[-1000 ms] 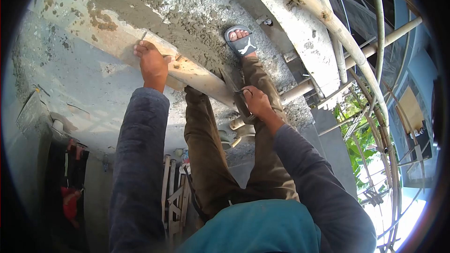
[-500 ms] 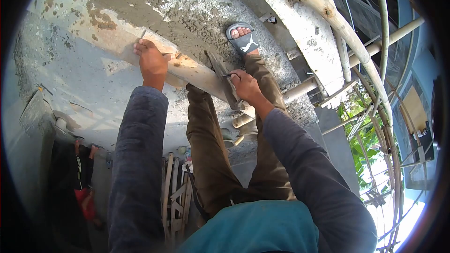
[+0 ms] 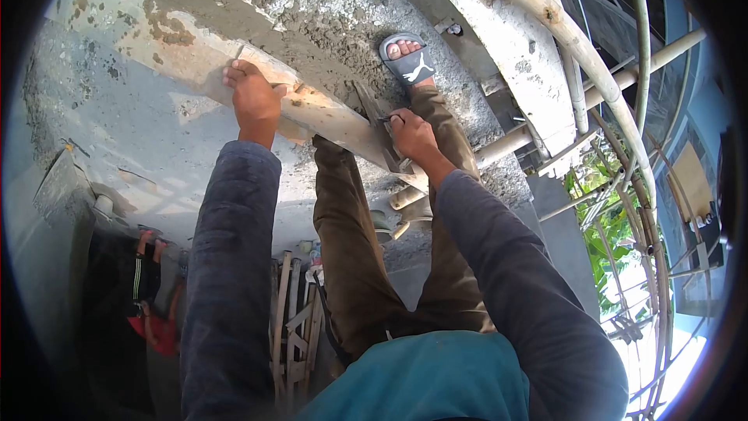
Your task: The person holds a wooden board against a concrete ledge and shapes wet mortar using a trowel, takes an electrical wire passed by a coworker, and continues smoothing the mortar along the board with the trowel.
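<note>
My left hand (image 3: 255,103) is closed over a long wooden board (image 3: 331,121), its fingers across the upper edge beside a short raised wood piece (image 3: 269,67). The board lies slantwise along a band of wet grey mortar (image 3: 319,58). In my right hand (image 3: 414,139) is the handle of a plastering trowel (image 3: 377,126). Its flat blade lies across the board near the board's right end, edge-on to me, and mortar coats it. My fingers hide most of the handle.
My sandalled foot (image 3: 407,58) stands on the rough mortar surface beside the trowel. Bamboo scaffold poles (image 3: 576,39) cross on the right. Below, wooden lengths (image 3: 292,327) lean together, and another person in red (image 3: 160,331) is at lower left.
The trowel and my right hand have shifted slightly right along the board. My left hand keeps its hold. At lower left, the other person has changed posture.
</note>
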{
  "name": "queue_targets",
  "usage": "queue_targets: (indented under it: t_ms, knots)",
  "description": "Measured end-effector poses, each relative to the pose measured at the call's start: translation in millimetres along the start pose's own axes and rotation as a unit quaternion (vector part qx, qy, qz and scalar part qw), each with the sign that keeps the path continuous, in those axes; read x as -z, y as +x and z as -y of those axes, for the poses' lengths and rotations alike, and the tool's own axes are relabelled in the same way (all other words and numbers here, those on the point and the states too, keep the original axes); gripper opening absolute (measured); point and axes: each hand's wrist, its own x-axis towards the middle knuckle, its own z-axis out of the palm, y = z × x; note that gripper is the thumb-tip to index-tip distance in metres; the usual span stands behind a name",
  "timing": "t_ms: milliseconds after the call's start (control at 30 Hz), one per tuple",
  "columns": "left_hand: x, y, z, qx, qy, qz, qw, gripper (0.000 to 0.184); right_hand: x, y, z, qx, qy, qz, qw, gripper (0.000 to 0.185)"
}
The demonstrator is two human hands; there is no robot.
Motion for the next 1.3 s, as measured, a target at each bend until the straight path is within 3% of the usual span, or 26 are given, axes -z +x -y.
queue_targets:
  t_ms: [100, 233, 333, 433, 500, 600, 733, 800, 867, 933, 1067, 1267, 1300]
  knots:
    - [4, 0, -1, 0.004, 0.0, 0.007, 1.0, 0.107, -26, 35, -46, 0.028, -0.055, 0.016, 0.998, 0.034]
    - [3, 0, -1, -0.002, 0.0, 0.002, 1.0, 0.107, -4, 31, 8, 0.061, -0.006, 0.015, 0.998, 0.035]
    - [-5, 2, 2, -0.016, 0.016, -0.038, 0.999, 0.107, -6, 23, 11, 0.044, -0.011, 0.028, 0.999, 0.035]
    - [1, 0, -1, -0.004, 0.002, -0.009, 1.0, 0.108, -7, 27, 11, -0.013, -0.045, 0.006, 0.999, 0.034]
    - [6, 0, -4, -0.003, 0.007, -0.006, 1.0, 0.108, -1, 32, 22, 0.095, -0.105, 0.024, 0.99, 0.033]
    - [0, 0, 0, -0.011, 0.007, -0.02, 1.0, 0.109, -10, 51, 30, 0.132, -0.029, 0.016, 0.991, 0.036]
    - [4, -2, -3, -0.004, 0.003, -0.009, 1.0, 0.109, 3, 24, 27, 0.094, -0.062, 0.028, 0.993, 0.034]
    - [1, -1, -1, -0.005, 0.005, -0.009, 1.0, 0.109, -9, 28, 7, 0.01, -0.072, 0.02, 0.997, 0.034]
    - [3, 2, -1, -0.008, 0.007, -0.011, 1.0, 0.11, -9, 42, 16, 0.041, -0.065, 0.019, 0.997, 0.036]
    - [4, 0, -1, -0.006, -0.005, 0.001, 1.0, 0.11, -2, 42, 49, 0.134, -0.08, 0.032, 0.987, 0.037]
    - [0, -1, 1, -0.016, -0.008, -0.015, 1.0, 0.111, -6, 43, 82, 0.113, -0.018, 0.039, 0.993, 0.035]
    - [2, -2, 1, -0.016, 0.008, -0.002, 1.0, 0.114, -5, 28, 68, 0.079, -0.055, 0.012, 0.995, 0.033]
    - [2, -1, 0, -0.02, 0.003, -0.004, 1.0, 0.114, -3, 36, 78, 0.114, -0.079, 0.016, 0.99, 0.033]
